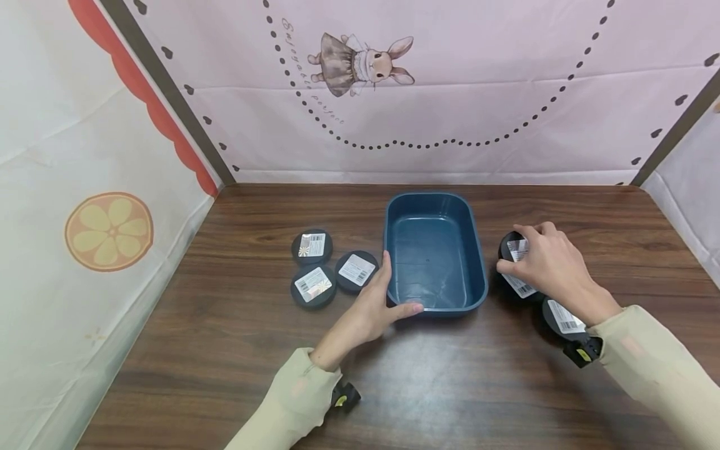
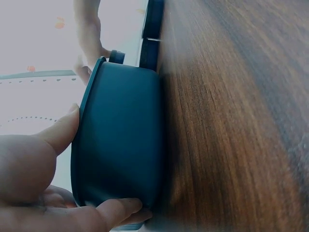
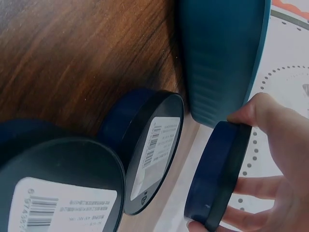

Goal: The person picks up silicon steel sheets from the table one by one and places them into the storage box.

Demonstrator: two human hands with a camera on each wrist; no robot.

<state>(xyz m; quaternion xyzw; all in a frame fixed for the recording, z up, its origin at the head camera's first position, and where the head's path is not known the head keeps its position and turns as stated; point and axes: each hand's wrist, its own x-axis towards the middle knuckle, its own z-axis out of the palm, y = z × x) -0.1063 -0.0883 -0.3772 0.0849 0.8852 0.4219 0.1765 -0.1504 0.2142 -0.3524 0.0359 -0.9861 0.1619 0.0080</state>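
Note:
A dark blue plastic bin (image 1: 433, 256) stands on the wooden table. My left hand (image 1: 368, 303) lies round its near left corner, the thumb at the near rim and fairly straight fingers along the left side. In the left wrist view the thumb touches the rim of the bin (image 2: 120, 130). To the bin's right, my right hand (image 1: 551, 259) pinches a flat round container (image 3: 217, 174), blue with a black lid, by its edges. It is raised and tilted. Beside it, a second round container (image 3: 154, 150) and a third round container (image 3: 63, 179) show white barcode labels.
Left of the bin lie three more labelled containers: a back one (image 1: 312, 245), a front one (image 1: 313, 287) and one close to the bin (image 1: 357, 272). A pink cloth backdrop (image 1: 450, 106) with a rabbit print rises behind the table (image 1: 439, 387).

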